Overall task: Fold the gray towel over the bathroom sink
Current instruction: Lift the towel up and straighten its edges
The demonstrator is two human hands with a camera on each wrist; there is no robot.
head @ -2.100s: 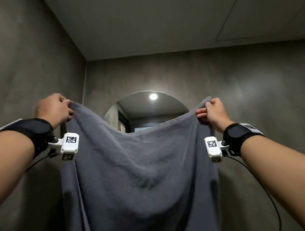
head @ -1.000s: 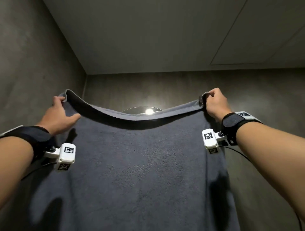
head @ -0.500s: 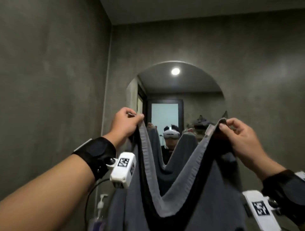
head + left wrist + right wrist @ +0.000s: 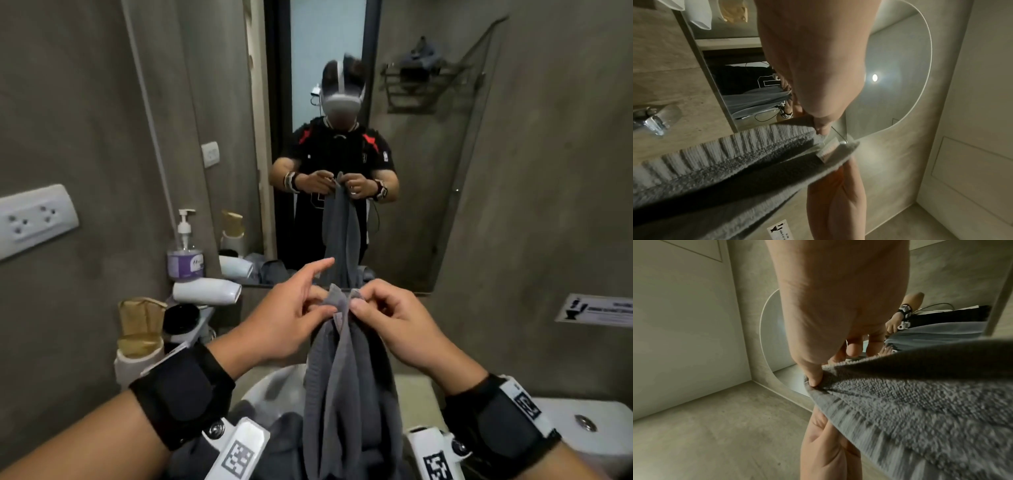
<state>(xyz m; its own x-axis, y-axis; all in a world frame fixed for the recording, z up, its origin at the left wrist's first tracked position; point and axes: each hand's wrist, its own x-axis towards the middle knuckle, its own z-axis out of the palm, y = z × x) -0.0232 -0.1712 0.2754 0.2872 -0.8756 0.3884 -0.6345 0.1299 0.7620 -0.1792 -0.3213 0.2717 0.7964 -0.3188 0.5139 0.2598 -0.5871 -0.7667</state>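
No wording is legible: the wall sign (image 4: 594, 310) shows only a toilet pictogram, its text blurred.

A small bathroom: grey concrete-look walls, an arched mirror (image 4: 342, 137) above a white sink (image 4: 270, 387), a soap pump bottle (image 4: 185, 251) at its left edge, a toilet sign (image 4: 597, 310) on the right wall.

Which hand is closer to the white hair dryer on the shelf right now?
Left. The left hand pinches the gray towel just right of the hair dryer; the right hand holds the other corner, farther right.
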